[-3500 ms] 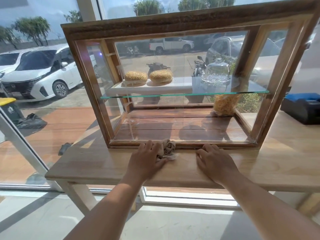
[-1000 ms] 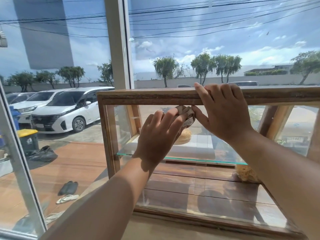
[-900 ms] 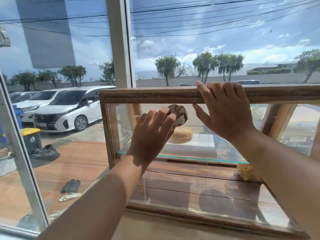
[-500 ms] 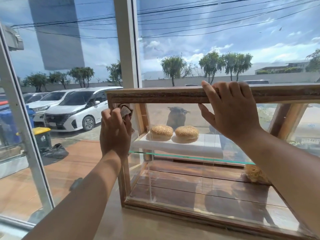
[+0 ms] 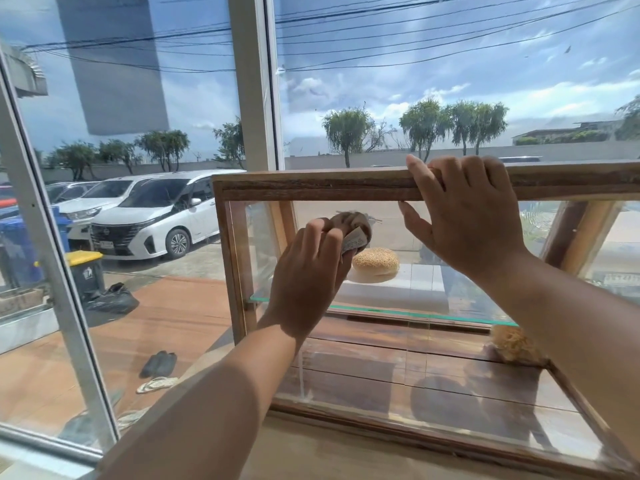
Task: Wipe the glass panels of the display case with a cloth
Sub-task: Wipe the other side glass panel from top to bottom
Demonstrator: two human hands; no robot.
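Observation:
The wooden display case (image 5: 311, 185) with glass panels stands on a wooden counter in front of me. My left hand (image 5: 308, 275) presses a crumpled brown cloth (image 5: 353, 226) against the front glass panel (image 5: 398, 358), in its upper left part. My right hand (image 5: 464, 220) grips the case's top wooden rail, fingers curled over the top edge and thumb below on the glass. Inside, one sesame bun (image 5: 375, 263) on a white block shows; my left hand hides what lies left of it.
A glass shelf (image 5: 415, 311) crosses the case's middle; a yellowish bundle (image 5: 512, 344) sits at the lower right inside. The wooden counter (image 5: 329, 455) runs below. Behind is a big window with white frames (image 5: 252, 81); parked cars and bins lie outside.
My left hand has swept the cloth from the case's upper left corner back rightward and a little down across the front glass. My right hand stays on the top rail.

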